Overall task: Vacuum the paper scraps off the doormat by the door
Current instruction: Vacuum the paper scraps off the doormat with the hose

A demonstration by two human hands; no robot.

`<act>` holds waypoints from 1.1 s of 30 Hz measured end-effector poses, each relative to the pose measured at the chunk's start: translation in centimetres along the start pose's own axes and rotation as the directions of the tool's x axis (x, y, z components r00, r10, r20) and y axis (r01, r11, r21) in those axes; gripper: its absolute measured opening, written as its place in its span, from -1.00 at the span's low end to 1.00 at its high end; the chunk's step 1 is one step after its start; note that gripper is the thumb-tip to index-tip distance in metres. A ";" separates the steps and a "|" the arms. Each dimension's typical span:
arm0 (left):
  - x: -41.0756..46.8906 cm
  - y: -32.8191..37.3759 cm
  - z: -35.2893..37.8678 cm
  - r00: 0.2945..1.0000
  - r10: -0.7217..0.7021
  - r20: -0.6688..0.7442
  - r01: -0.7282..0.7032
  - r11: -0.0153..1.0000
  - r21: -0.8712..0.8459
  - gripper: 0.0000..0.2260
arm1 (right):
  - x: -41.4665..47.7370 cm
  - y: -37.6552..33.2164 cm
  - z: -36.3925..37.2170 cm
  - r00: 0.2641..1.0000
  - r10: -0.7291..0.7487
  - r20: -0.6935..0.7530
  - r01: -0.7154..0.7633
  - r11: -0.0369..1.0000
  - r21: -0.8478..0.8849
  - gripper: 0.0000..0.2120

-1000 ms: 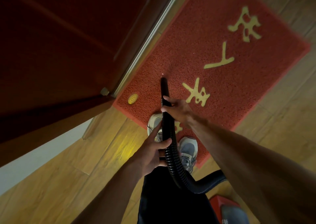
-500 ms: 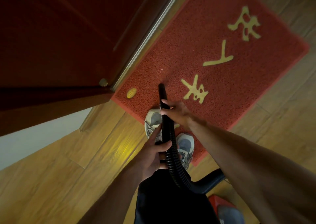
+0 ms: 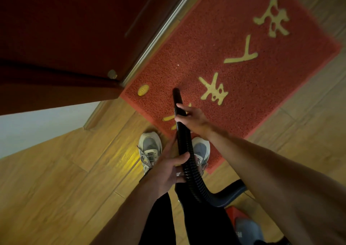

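1. Warm wooden floor (image 3: 61, 170) fills the lower left of the frame, with a strip of white wall (image 3: 37, 121) above it and a dark red door (image 3: 65, 29) in the upper left. A small round stopper (image 3: 112, 74) sits at the door's bottom corner.
2. The red doormat (image 3: 206, 48) runs from centre to upper right, alongside the metal threshold (image 3: 159, 37). A yellow oval badge (image 3: 143, 90) sits near its left corner; the mark on it is too small to read.
3. Two grey shoes stand at lower centre: the left shoe (image 3: 149, 149) on the wood, the right shoe (image 3: 201, 149) on the mat's near edge.
4. The left hand (image 3: 168, 171) is wrapped round the ribbed vacuum hose (image 3: 189, 162), thumb over the top.
5. The right hand (image 3: 191, 117) is curled round the smooth nozzle tube (image 3: 177, 97) further up. The tip hangs over the mat, pointing toward the threshold.
6. One white paper scrap (image 3: 178, 64) lies on the mat beyond the tip, clearly apart from it. I see no other scraps.
7. Risks, as I judge them:
   - The speck is tiny on a coarse pile, so a hurried pass could miss it or press it in.
   - Suction might lift the mat's edge.
   - The shoe on the mat could hide scraps.
   - A long push could knock the tube against the door.
8. Yellow Chinese characters (image 3: 213, 89) cross the mat, upside down from here; I cannot read them surely.
9. The red and grey vacuum body (image 3: 243, 226) sits at lower right; its small white label is illegible.
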State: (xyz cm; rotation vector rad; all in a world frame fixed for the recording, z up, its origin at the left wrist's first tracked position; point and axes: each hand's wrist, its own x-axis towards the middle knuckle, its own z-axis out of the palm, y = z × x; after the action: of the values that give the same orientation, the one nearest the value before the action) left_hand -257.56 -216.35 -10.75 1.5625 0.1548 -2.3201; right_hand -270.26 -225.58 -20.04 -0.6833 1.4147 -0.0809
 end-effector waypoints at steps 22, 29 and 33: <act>-0.5 0.5 -3.1 0.999 -0.035 0.030 0.036 0.999 -0.031 -0.38 | 0.4 -0.2 2.4 0.999 -0.039 -0.035 0.036 0.996 -0.087 -0.40; 0.0 0.0 -2.6 0.993 -0.095 0.068 0.096 0.995 -0.007 -0.28 | -0.5 1.4 1.5 0.996 0.048 -0.077 -0.053 0.996 -0.069 -0.39; -0.3 -0.7 -2.0 0.991 -0.105 0.080 0.107 0.994 -0.018 -0.28 | -1.3 1.9 0.9 0.994 0.058 -0.094 -0.065 0.995 -0.076 -0.41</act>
State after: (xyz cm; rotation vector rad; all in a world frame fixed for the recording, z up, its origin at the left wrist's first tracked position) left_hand -255.92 -215.05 -11.28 1.4828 0.2484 -2.4487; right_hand -270.32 -223.10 -19.85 -0.7084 1.5325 -0.0077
